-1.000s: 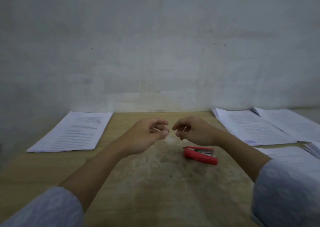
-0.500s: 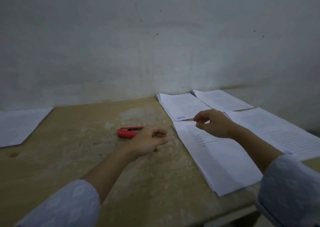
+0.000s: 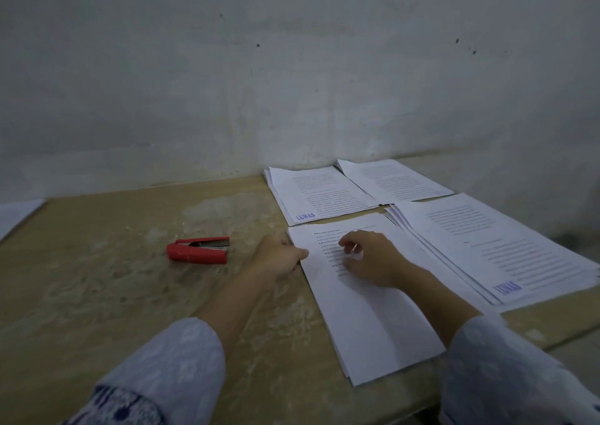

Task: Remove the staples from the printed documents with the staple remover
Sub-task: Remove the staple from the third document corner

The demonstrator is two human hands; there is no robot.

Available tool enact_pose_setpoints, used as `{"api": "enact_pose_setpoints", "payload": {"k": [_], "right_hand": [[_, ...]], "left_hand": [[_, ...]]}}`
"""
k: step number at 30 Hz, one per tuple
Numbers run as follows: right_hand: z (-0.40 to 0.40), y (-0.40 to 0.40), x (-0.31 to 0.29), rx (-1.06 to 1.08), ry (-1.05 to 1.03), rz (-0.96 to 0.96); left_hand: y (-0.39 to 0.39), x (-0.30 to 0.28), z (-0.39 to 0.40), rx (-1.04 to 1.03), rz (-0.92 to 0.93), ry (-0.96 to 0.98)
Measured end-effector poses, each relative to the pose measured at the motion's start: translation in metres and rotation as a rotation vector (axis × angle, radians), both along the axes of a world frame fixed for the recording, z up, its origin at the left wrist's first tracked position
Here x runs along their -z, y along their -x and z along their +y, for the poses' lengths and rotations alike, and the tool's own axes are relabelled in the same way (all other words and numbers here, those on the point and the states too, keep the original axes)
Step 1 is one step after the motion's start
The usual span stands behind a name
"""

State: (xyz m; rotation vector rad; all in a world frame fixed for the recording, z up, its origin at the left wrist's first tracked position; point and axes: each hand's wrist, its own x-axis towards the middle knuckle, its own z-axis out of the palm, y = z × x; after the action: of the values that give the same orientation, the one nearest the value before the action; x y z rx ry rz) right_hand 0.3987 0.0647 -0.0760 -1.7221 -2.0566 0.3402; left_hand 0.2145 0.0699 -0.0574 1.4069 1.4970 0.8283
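Currently the wooden table [image 3: 97, 262] carries all task items, with a grey wall [image 3: 292, 67] behind it. Four sets of printed documents lie at the right: two far stacks [image 3: 324, 197] against the wall, one large stack [image 3: 503, 246] at the right edge, and the nearest document [image 3: 367, 327], whose long axis runs from the near table edge away from the person.

The left hand [image 3: 279, 257] grips the left edge of the nearest document near its far corner, thumb on top of the sheet. The right hand [image 3: 370, 259] rests on the printed area with fingers curled; whether it pinches a sheet cannot be told. No staple is visible.

The red staple remover [image 3: 198, 249] lies flat on bare table, left of the left hand and apart from it, long axis crosswise, untouched. The left hand is nearer to it; the right hand would have to cross the document.
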Motion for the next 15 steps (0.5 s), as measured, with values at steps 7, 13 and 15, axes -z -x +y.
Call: {"api": "enact_pose_setpoints", "payload": {"k": [7,13,15], "right_hand": [[0.0,0.0,0.014,0.04,-0.073,0.113],[-0.005,0.003,0.01,0.045,-0.1,0.221],[-0.007,0.003,0.004,0.062,-0.131,0.26]], "left_hand": [[-0.014,-0.001,0.012,0.052,0.133,-0.017],[-0.022,0.01,0.003,-0.021,0.019,-0.188],[-0.014,0.008,0.001,-0.044,-0.055,-0.182]]}}
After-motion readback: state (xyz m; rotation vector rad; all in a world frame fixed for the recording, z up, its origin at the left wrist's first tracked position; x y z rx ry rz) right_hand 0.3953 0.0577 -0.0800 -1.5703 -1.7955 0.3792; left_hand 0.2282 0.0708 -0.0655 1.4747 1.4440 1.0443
